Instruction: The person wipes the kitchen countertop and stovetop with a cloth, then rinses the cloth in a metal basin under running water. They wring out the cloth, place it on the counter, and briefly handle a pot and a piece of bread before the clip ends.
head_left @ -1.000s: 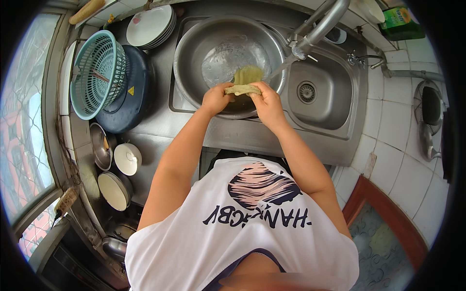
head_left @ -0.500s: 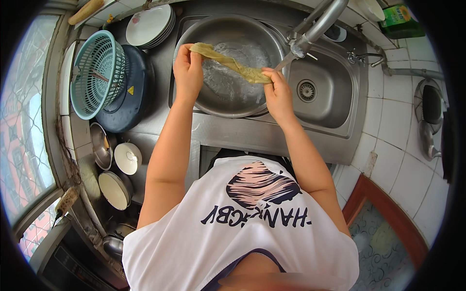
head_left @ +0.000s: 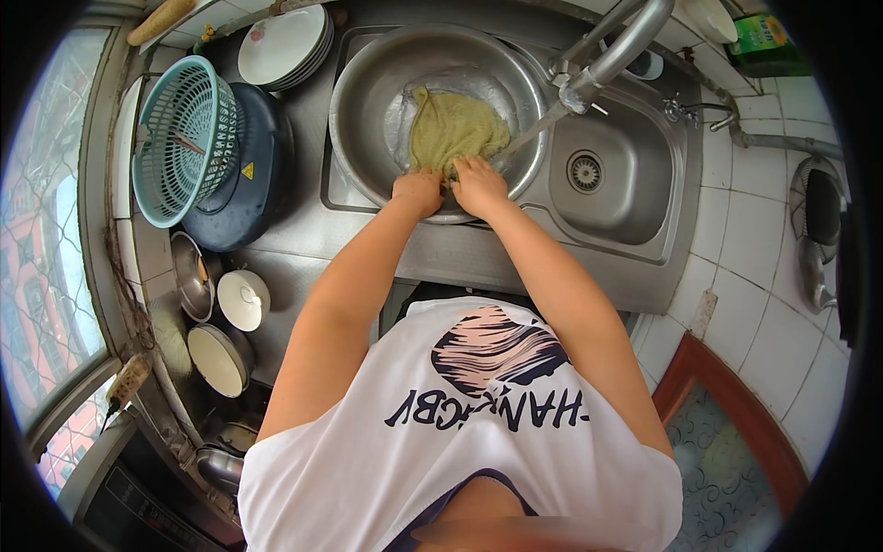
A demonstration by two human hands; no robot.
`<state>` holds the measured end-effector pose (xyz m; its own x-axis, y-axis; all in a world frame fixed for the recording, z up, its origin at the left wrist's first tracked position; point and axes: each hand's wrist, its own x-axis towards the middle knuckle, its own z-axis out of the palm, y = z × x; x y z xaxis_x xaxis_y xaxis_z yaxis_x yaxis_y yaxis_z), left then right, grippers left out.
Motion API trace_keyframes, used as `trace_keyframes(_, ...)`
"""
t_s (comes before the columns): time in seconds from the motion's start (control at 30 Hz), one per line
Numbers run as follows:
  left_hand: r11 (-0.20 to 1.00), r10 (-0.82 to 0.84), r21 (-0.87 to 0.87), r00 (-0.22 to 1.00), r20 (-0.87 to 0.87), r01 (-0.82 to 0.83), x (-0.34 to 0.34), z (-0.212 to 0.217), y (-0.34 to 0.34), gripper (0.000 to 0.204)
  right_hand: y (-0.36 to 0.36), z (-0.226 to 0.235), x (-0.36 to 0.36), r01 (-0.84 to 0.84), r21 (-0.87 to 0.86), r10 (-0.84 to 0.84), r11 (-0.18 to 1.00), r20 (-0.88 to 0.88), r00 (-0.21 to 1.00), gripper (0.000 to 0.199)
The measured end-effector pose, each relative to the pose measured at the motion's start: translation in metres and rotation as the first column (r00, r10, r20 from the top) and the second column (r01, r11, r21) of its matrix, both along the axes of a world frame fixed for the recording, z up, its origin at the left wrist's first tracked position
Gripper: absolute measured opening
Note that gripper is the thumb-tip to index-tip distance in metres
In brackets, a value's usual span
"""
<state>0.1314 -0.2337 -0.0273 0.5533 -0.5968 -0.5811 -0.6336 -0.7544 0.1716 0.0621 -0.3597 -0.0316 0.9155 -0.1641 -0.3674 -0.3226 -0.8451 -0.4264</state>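
Nearest you is your white shirt (head_left: pixel 441 442) with its dark and pink print; your bare forearms reach from it past the front edge of the steel counter (head_left: pixel 432 250). Your left hand (head_left: pixel 418 193) is at the near rim of the basin, its fingers curled together and clamped on the near edge of the yellow-green cloth (head_left: pixel 451 129). Your right hand (head_left: pixel 478 189) is just beside it, its fingers resting on the same edge; you cannot tell whether they pinch it, as the thumb is hidden. The cloth lies spread and creased inside the wide metal basin (head_left: pixel 365 87), with water around it.

Along the counter's left edge, from near to far, you have a cream bowl (head_left: pixel 216 359), a white bowl (head_left: pixel 244 301) and a metal bowl (head_left: pixel 191 293). Beyond them, a teal colander (head_left: pixel 189 138) tilts against a dark blue round item (head_left: pixel 262 138). To the basin's right is the sink (head_left: pixel 635 207) with its round strainer (head_left: pixel 586 172). Farther off, the tap (head_left: pixel 635 41) runs water into the basin, and stacked plates (head_left: pixel 285 41) stand near the counter's far left corner.
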Motion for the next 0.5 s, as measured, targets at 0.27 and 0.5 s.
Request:
trace_keyframes(0.27, 0.975, 0.04, 0.22, 0.998, -0.044, -0.03, 0.022, 0.006, 0.005, 0.033, -0.004, 0.018, 0.014, -0.203, -0.081, 0.16, 0.976, -0.37, 0.915, 0.039)
trace_keyframes(0.5, 0.894, 0.424, -0.264, 0.875, 0.233, -0.362, 0.073, 0.075, 0.025, 0.028, 0.0, 0.03, -0.021, 0.0, 0.267, -0.057, 0.964, 0.208, 0.977, 0.026)
